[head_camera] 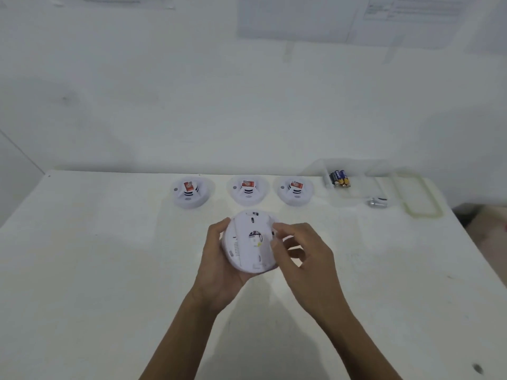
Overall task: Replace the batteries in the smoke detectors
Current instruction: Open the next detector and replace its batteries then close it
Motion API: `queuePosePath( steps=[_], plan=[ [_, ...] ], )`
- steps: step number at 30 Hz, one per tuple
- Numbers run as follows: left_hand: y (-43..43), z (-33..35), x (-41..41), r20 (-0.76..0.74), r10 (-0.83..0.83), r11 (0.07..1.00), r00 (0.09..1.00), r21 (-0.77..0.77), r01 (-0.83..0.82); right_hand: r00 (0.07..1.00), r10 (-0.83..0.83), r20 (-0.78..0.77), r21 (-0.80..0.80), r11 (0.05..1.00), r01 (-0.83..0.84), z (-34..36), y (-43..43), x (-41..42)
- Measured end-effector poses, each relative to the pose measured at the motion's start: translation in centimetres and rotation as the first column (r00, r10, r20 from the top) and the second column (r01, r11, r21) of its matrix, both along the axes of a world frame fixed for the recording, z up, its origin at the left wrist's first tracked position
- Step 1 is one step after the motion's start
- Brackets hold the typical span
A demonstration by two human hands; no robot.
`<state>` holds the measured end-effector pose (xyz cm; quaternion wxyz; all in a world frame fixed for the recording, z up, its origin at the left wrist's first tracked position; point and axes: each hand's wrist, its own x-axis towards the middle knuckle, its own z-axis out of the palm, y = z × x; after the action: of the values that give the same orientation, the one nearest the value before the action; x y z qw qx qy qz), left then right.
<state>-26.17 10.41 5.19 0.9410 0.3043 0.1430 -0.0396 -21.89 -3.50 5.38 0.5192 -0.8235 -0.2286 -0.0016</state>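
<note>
While the left hand (219,267) cups the held smoke detector (251,241) from below, fingers and thumb curled round its rim, the unit is tilted above the white table (109,270) with its back towards the camera. The right hand (304,253) pinches that back's right edge with curled thumb and forefinger. Beyond the held smoke detector a row sits face up: left detector (190,192), middle detector (248,190), right detector (295,191). Further right of it, a clear box (351,197) holds AA batteries (339,179), with a silver cylinder (377,202) and a green-rimmed lid (424,214) alongside.
</note>
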Motion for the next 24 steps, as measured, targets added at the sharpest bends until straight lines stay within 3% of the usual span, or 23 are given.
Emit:
queuePosePath(
  steps=[5,10,19,24],
  plan=[
    [-1.4,-0.5,0.2,-0.002,-0.004,0.997,1.000,-0.081,0.004,0.991,-0.070,0.118,-0.227,0.969,0.095,1.0,-0.2,-0.6],
    [-2.4,-1.5,0.5,-0.081,0.073,0.997,0.994,-0.031,-0.076,0.994,-0.095,-0.047,-0.458,0.887,0.063,2.1,-0.2,-1.1],
    [-2.9,-2.8,0.6,-0.083,0.114,0.990,0.990,0.091,-0.106,0.995,-0.070,-0.069,-0.387,0.921,0.038,2.2,-0.4,-1.8],
    [-2.9,-3.4,0.3,-0.040,0.098,0.992,0.994,0.090,-0.094,0.983,-0.061,-0.171,-0.316,0.949,0.004,2.2,-0.6,-1.4]
  ],
)
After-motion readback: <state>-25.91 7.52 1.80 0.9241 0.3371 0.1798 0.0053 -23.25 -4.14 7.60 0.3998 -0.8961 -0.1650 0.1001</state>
